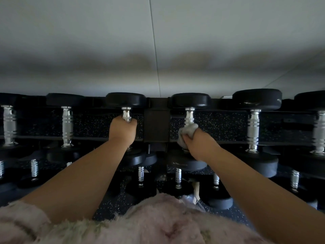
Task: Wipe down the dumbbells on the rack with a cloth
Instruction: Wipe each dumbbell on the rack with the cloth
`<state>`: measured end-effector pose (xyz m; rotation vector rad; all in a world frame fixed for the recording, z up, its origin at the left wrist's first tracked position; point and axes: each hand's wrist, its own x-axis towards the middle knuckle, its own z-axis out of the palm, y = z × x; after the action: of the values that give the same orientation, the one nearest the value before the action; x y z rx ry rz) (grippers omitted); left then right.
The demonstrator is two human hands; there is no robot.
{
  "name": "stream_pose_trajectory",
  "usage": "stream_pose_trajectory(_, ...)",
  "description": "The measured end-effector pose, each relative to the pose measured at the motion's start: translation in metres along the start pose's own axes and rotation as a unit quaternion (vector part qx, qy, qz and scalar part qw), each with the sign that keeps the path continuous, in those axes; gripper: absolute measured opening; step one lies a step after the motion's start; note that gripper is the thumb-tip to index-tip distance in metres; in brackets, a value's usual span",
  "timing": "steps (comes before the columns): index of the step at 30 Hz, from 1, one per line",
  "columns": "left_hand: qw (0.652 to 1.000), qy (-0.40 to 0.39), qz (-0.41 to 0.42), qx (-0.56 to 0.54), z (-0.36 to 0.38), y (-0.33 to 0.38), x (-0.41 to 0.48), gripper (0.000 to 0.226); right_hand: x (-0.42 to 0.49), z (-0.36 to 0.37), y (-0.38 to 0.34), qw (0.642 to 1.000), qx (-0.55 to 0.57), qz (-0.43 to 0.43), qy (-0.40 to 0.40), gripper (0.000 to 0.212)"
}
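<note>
Dumbbells (pixel 253 127), cloth (pixel 188 129); rack (pixel 156 125) against wall (pixel 105 50)

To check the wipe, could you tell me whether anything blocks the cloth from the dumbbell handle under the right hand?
Nothing visible does: the right hand grips the grey cloth directly against that chrome handle. The left hand grips the neighbouring dumbbell.

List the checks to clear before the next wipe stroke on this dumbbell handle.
1. Hold of right grip on cloth: ok, bunched in the fingers.
2. Contact of cloth with chrome handle: ok.
3. Hold of left grip on neighbouring dumbbell: ok, round its handle.
4. Far stretch of chrome handle bare for wiping: ok.
5. Cleanness of cloth: cannot tell.
</note>
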<state>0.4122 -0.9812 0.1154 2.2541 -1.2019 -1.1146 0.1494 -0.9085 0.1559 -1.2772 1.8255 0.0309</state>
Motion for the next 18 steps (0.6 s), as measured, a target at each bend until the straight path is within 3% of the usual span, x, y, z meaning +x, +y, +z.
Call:
stream_pose_trajectory(3, 1.000, 0.002, 0.004, 0.006, 0.000, 0.001, -0.001, 0.024, 0.019, 0.002, -0.014, 0.985, 0.155, 0.035, 0.064, 0.050)
stream_pose_trajectory(5, 1.000, 0.004, -0.002, -0.006, 0.000, 0.001, -0.001, 0.025, 0.009, 0.009, -0.010, 0.983, 0.165, 0.028, 0.076, 0.050)
stream_pose_trajectory(8, 1.000, 0.004, -0.007, -0.022, 0.000, 0.002, -0.002, 0.029, -0.022, 0.006, 0.013, 0.997, 0.055, -0.038, 0.033, 0.037)
stream_pose_trajectory(11, 1.000, 0.013, 0.001, -0.012, 0.002, 0.001, -0.001, 0.031, -0.050, -0.008, 0.032, 0.992, -0.055, -0.115, 0.010, 0.047)
stream_pose_trajectory(14, 0.999, 0.015, 0.019, 0.023, 0.003, 0.000, 0.001, 0.029, -0.075, 0.011, 0.030, 0.950, -0.148, -0.273, 0.037, 0.053)
stream_pose_trajectory(18, 0.997, 0.023, 0.036, 0.068, 0.003, 0.000, 0.002, 0.027, -0.066, 0.035, 0.021, 0.891, -0.273, -0.360, 0.048, 0.057)
